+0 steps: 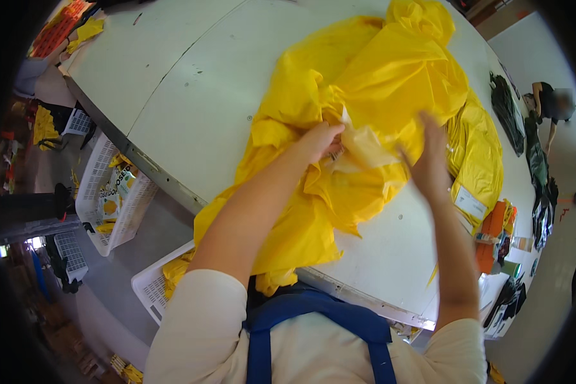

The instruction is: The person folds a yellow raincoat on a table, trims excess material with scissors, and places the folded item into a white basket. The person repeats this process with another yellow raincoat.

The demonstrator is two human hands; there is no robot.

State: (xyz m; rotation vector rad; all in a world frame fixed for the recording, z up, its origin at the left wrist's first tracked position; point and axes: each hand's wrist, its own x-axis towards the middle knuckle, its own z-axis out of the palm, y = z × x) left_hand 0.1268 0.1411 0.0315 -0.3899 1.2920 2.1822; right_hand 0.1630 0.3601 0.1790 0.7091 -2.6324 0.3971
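Note:
A large heap of yellow waterproof fabric (390,70), which looks like rainwear, lies crumpled across the table in front of me and hangs over its near edge. My left hand (325,142) is closed on a bunched fold in the middle, beside a whitish, translucent patch (368,149). My right hand (431,163) is smeared by motion over the right side of the heap, thumb and fingers apart, with nothing visible in it. To its right lies a folded yellow bundle (483,150) with a white label on it.
The white table (192,109) has a seam across its left part. White plastic crates (112,211) with yellow items stand below its left edge. At the right are an orange box (491,237), dark garments (507,109) and another person (547,105). A co-worker's arm (51,57) shows far left.

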